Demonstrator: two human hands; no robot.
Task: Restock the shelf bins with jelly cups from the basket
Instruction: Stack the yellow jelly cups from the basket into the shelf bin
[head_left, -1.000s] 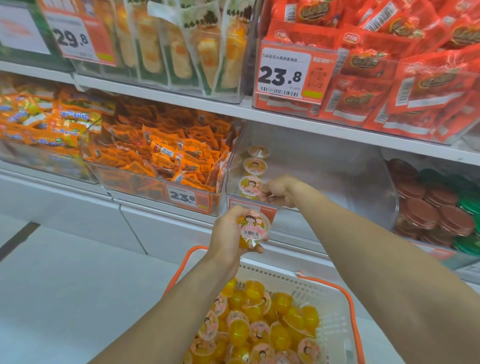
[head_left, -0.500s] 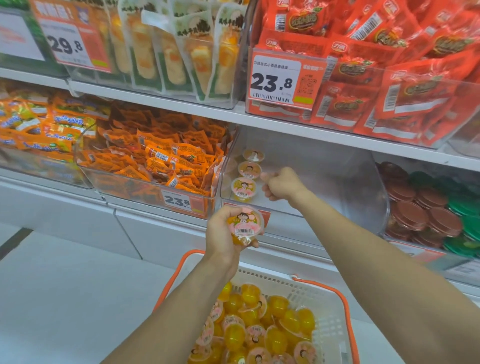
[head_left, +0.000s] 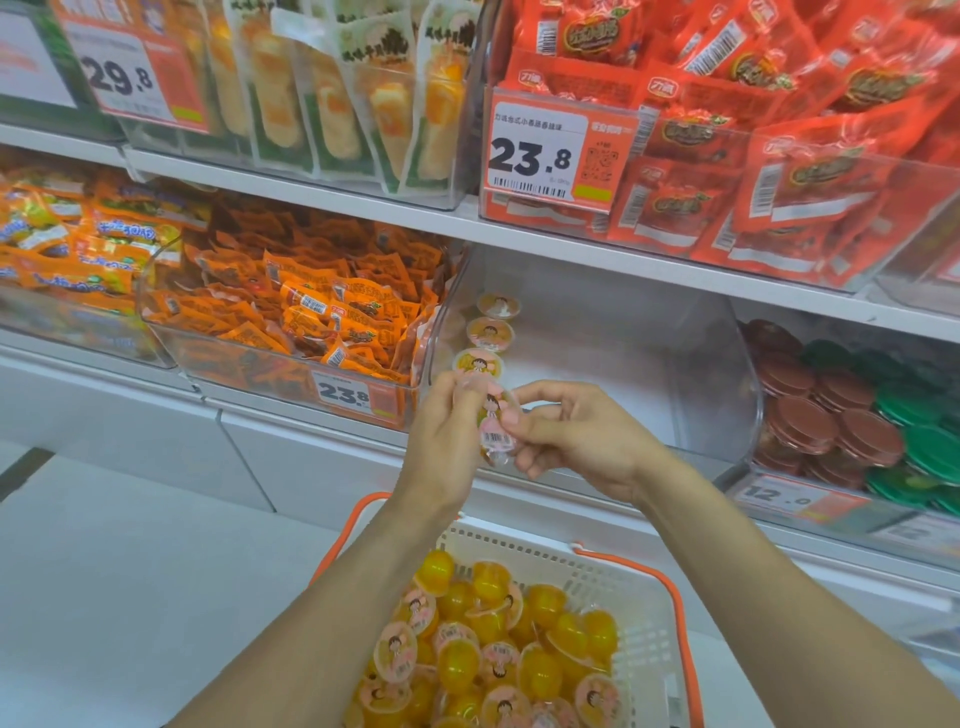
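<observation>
A jelly cup (head_left: 496, 423) with a pink cartoon lid hangs in front of the clear shelf bin (head_left: 649, 358). My left hand (head_left: 444, 441) grips it from the left, and my right hand (head_left: 576, 441) pinches its right edge. Three jelly cups (head_left: 488, 332) stand in a row along the bin's left wall. Below my forearms, a white basket (head_left: 644, 597) with orange handles holds several yellow jelly cups (head_left: 483, 654).
The bin to the left is full of orange snack packets (head_left: 311, 306), and the one to the right holds brown and green round lids (head_left: 852, 415). The upper shelf carries red packets (head_left: 753, 156) and price tags. White floor lies at lower left.
My right hand left the bin and came back to the cup in my left hand. My left hand lifted the cup slightly, and both hands now hold it.
</observation>
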